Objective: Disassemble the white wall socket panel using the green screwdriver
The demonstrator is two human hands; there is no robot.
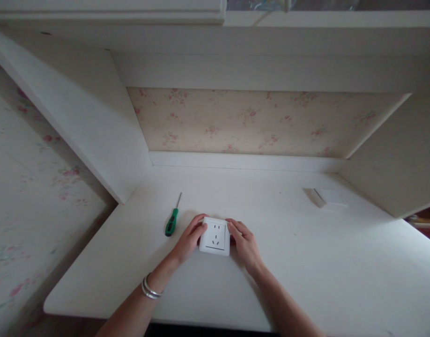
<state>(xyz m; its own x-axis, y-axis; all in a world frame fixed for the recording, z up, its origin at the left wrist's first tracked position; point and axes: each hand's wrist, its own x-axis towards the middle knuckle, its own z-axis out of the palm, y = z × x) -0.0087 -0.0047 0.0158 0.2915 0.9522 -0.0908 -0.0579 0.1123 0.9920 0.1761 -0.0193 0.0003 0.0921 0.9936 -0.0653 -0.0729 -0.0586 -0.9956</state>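
A white square wall socket (215,238) with five slots faces up between my two hands, over the white desk. My left hand (191,237) grips its left edge, thumb on the front and fingers curled behind. On the opposite edge, my right hand (245,242) holds it the same way, thumb near the upper right corner. The socket's back is hidden. Just left of my left hand lies a screwdriver (172,222) with a green and black handle, its metal shaft pointing away from me.
A white flat box-like piece (329,198) lies at the back right of the desk (271,285). White side panels (77,103) stand left and right, with a cabinet (271,42) overhead. Floral wallpaper (236,121) covers the back wall.
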